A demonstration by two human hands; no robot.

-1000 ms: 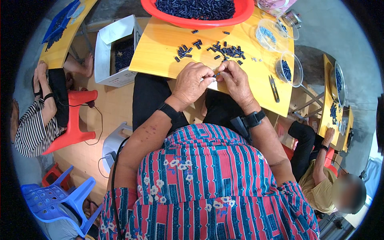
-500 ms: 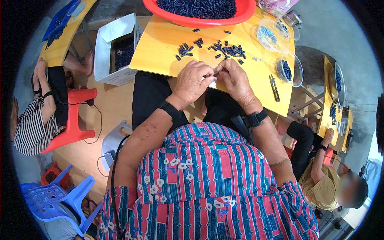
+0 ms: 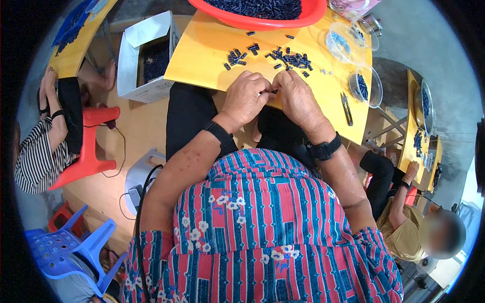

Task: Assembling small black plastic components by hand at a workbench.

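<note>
My left hand (image 3: pixel 246 97) is closed in a pinch near the front edge of the yellow table. A small dark cylindrical piece (image 3: pixel 273 92) shows at its fingertips, mostly covered. Beside it, my right hand (image 3: pixel 299 101) has its fingers bent down and pressed together; what they hold, if anything, is hidden. Just beyond the right fingertips lies a loose pile of short dark blue-black cylindrical pieces (image 3: pixel 300 60). A smaller group of the same pieces (image 3: pixel 235 56) sits beyond my left hand.
A red basin (image 3: pixel 240 21) full of dark pieces stands at the far edge of the yellow table (image 3: pixel 202 48). Thread snips (image 3: pixel 346 109) and clear tubs (image 3: pixel 375 90) lie to the right. A white box (image 3: pixel 146 92) stands left. Other people sit at both sides.
My right hand has turned and shifted up toward the pile, its fingertips now lower and hidden. My left hand stays nearly in place. The whole view has shifted slightly.
</note>
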